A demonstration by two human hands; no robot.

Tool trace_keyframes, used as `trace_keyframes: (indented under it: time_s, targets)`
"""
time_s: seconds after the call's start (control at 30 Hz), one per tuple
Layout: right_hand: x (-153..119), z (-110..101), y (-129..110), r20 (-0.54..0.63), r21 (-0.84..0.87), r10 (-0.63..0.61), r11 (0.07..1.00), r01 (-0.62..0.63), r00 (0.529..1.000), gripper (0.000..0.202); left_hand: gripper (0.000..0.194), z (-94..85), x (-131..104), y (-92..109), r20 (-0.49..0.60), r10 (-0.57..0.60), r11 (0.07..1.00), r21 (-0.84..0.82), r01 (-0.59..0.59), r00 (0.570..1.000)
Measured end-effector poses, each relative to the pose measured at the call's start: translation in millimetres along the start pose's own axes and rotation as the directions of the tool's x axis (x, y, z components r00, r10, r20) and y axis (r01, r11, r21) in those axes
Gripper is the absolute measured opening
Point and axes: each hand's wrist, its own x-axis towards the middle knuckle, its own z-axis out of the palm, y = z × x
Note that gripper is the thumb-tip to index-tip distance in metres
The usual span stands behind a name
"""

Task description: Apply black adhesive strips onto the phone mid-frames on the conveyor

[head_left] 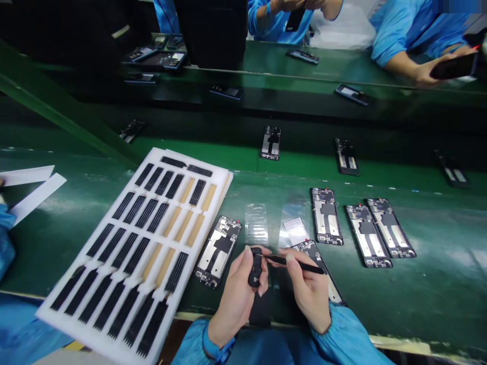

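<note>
Between the fingers and thumb of my left hand (236,296) is a small black phone part (255,268), held upright above the bench edge. My right hand (311,289) grips black tweezers (299,263), and their tips meet the upper part of that piece. Just left of my hands lies an opened phone (218,251) with its circuit boards and silver battery showing. Another opened phone (323,266) is partly hidden behind my right hand. Beyond my hands are a clear plastic strip (256,225) and a sheet of small white stickers (296,230).
A white foam tray (154,238) with rows of black strips fills the left side. Opened phones (327,215) lie at right; others sit on the green conveyor (304,152). Across the line, co-workers in blue sleeves (395,35) handle phones. Paper strips (38,195) are at far left.
</note>
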Motion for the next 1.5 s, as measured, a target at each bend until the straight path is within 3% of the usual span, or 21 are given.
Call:
trace_keyframes:
  time_s: [0.23,0.43,0.53,0.63,0.7,0.73,0.8,0.87,0.93,1.03,1.1,1.2,1.3,1.5]
  targets:
    - [5,-1,-1,0.021,-0.079,-0.11,0.991,0.111,0.994,0.024,0.025,-4.4,0,-1,0.02,0.006,1.0,0.003,-0.006,1.0]
    - [1,-6,-3,0.046,-0.059,-0.111,0.992,0.114,0.993,0.023,0.023,0.1,2,-1,-0.012,0.013,1.0,0.0,-0.013,1.0]
    - [11,-30,4,-0.128,-0.032,-0.068,0.997,0.065,0.989,0.023,0.027,1.0,2,3,-0.101,0.118,0.993,0.03,-0.116,0.988]
    - [39,-64,21,-0.307,0.106,0.08,0.993,-0.049,0.948,0.03,0.031,-0.7,6,6,-0.19,0.319,0.925,0.274,-0.262,0.928]
    - [64,-83,34,-0.26,0.146,0.149,0.983,-0.114,0.954,0.036,0.029,1.6,15,5,-0.111,0.439,0.761,0.573,-0.303,0.892]
    - [77,-90,40,-0.223,0.139,0.155,0.982,-0.126,0.962,0.039,0.027,5.2,21,3,-0.024,0.47,0.616,0.725,-0.308,0.882]
    - [101,-97,48,-0.194,0.114,0.13,0.987,-0.109,0.972,0.041,0.026,18.4,35,0,0.185,0.45,0.224,0.923,-0.311,0.874]
    - [122,-97,52,-0.194,0.102,0.092,0.992,-0.073,0.977,0.043,0.03,37.3,52,-2,0.355,0.35,-0.158,0.934,-0.319,0.867]
    - [138,-93,53,-0.176,0.11,0.09,0.991,-0.071,0.98,0.046,0.026,56.5,67,-2,0.423,0.26,-0.375,0.873,-0.313,0.868]
    - [150,-88,57,-0.111,0.137,0.124,0.985,-0.108,0.986,0.049,0.022,75.3,85,-2,0.437,0.225,-0.462,0.835,-0.299,0.871]
    - [152,-87,61,-0.081,0.143,0.124,0.983,-0.111,0.989,0.049,0.033,79.0,95,-4,0.453,0.227,-0.485,0.82,-0.304,0.862]
    - [150,-88,64,-0.053,0.14,0.114,0.985,-0.106,0.992,0.048,0.058,75.7,107,-10,0.533,0.202,-0.61,0.725,-0.32,0.822]
    - [148,-89,65,-0.044,0.13,0.121,0.985,-0.114,0.992,0.047,0.066,69.6,115,-16,0.605,0.126,-0.738,0.587,-0.333,0.786]
    - [148,-90,71,-0.033,0.099,0.106,0.99,-0.103,0.994,0.044,0.069,66.3,119,-20,0.625,0.071,-0.78,0.521,-0.347,0.777]
